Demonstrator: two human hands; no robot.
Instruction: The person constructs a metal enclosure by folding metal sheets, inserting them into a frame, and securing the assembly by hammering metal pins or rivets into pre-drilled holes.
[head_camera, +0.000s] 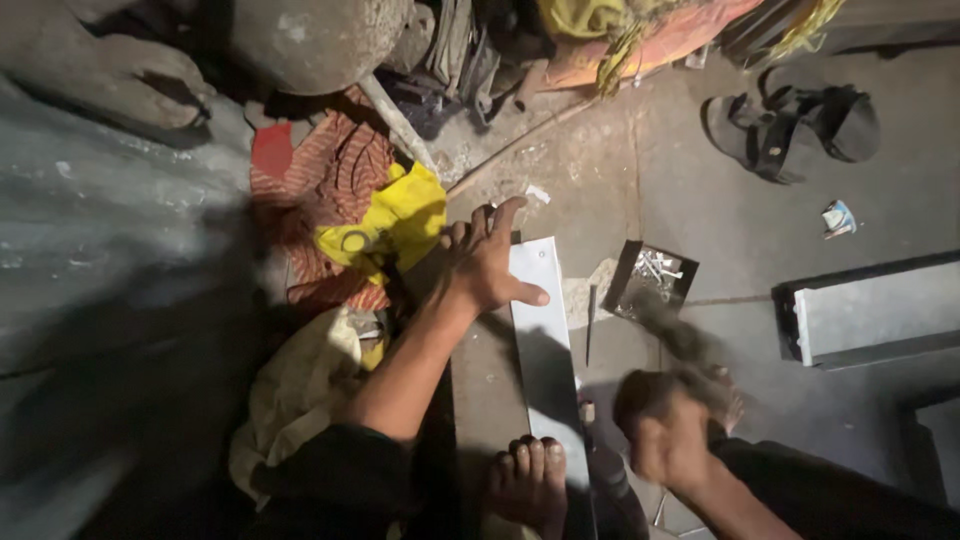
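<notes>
A long pale metal strip (540, 340) lies on the concrete floor, running away from me. My left hand (487, 262) presses flat on its far end, fingers spread, thumb across the strip. A bare foot (530, 482) rests on the near end. My right hand (668, 432) is blurred at the lower right, closed around a dark tool handle (690, 350) whose shape I cannot make out. A thin dark rod (590, 325) lies beside the strip on its right.
A small open box of screws (652, 278) sits right of the strip. A grey metal channel (875, 312) lies at the right edge. Dark sandals (795, 125) are at the top right. Yellow (395, 220) and striped cloths (335, 175) lie left.
</notes>
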